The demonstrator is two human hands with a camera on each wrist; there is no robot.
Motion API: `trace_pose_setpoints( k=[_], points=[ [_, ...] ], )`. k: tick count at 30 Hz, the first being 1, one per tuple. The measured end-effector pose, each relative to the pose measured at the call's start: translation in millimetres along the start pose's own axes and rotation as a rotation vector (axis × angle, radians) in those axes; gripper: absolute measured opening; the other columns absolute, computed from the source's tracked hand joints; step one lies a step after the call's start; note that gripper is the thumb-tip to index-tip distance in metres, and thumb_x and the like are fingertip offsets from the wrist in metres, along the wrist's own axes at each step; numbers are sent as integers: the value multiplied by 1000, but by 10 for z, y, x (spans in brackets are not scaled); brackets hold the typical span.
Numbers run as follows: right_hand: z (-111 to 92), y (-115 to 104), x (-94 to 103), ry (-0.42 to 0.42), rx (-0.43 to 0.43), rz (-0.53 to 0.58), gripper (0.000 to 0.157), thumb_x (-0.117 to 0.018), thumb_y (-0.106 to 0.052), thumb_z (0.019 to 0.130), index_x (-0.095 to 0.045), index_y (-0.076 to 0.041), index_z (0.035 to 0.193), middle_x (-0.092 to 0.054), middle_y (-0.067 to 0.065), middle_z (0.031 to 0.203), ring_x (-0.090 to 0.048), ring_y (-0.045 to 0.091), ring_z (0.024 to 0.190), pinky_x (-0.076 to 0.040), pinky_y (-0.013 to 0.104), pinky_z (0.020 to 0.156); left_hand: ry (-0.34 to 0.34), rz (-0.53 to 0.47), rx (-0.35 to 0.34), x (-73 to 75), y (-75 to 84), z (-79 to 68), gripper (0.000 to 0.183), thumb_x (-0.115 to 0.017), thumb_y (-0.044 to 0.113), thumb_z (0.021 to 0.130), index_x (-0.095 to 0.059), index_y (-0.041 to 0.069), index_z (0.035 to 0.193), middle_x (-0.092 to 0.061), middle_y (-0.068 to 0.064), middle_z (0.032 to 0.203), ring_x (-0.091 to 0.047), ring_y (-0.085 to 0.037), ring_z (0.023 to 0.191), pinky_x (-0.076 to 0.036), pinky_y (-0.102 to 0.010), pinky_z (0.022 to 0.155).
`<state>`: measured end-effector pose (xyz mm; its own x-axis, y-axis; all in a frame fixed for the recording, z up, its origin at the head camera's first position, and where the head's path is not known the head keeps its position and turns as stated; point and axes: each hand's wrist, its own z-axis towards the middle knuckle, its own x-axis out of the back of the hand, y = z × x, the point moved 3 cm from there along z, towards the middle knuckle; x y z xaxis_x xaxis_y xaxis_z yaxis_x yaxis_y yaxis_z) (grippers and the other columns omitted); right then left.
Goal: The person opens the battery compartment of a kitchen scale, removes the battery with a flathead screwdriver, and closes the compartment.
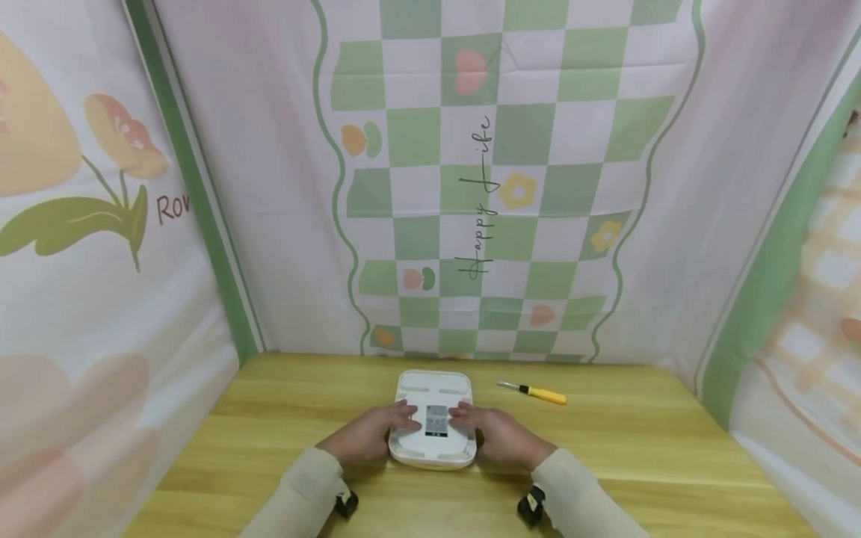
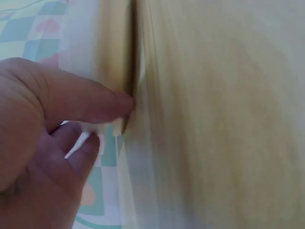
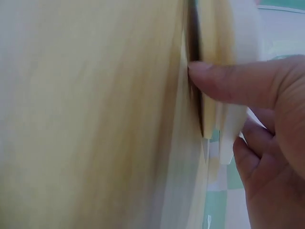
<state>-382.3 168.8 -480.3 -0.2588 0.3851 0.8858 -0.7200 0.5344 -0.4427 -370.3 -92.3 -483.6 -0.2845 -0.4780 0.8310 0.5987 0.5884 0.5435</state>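
Note:
A white, flat, round-cornered device (image 1: pixel 433 451) is in the middle of the head view, its face with a grey printed label (image 1: pixel 436 420) turned up. My left hand (image 1: pixel 377 431) grips its left side, fingers over the upper face. Opposite it, my right hand (image 1: pixel 498 433) holds the right side the same way. Close up in the left wrist view, the left thumb (image 2: pixel 102 102) presses against the device's edge (image 2: pixel 112 43), low by the table. The right thumb (image 3: pixel 224 83) does likewise on the device's other edge (image 3: pixel 219 38) in the right wrist view.
Right of the device, a screwdriver (image 1: pixel 543 394) with a yellow handle lies on the wooden table (image 1: pixel 269 418). A printed curtain (image 1: pixel 471 224) rises behind the table's far edge, with more printed cloth on both sides.

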Motion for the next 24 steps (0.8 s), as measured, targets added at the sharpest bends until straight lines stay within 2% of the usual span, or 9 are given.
trace_pose_setpoints(
  k=[5,13,19,24],
  points=[
    [-9,20,1,-24,-22,23,68,-76,-1,73,-57,-15,137,-43,-6,148,-34,24,139,-33,49,109,-13,17,4,1,28,-22,63,-61,-15,78,-66,25,126,-42,-1,149,-28,-27,141,-23,-49,113],
    [-17,10,10,-46,-37,18,72,-78,-1,71,-56,-16,138,-41,-7,149,-32,24,140,-31,49,110,-19,10,12,3,61,-43,63,-60,-15,77,-66,24,127,-41,-1,149,-28,-27,141,-23,-49,113],
    [-30,-24,27,-44,-44,23,74,-78,-1,70,-55,-16,139,-41,-6,150,-31,25,140,-31,49,110,-18,-9,5,-5,23,-54,61,-62,-9,79,-64,26,129,-39,1,151,-26,-25,142,-22,-51,113],
    [-27,-37,32,-41,-64,32,71,-76,1,72,-56,-17,138,-41,-6,149,-31,26,140,-29,49,110,-17,-45,23,1,-19,-50,60,-54,-11,83,-64,27,128,-39,3,151,-26,-23,142,-20,-50,114]
  ],
)
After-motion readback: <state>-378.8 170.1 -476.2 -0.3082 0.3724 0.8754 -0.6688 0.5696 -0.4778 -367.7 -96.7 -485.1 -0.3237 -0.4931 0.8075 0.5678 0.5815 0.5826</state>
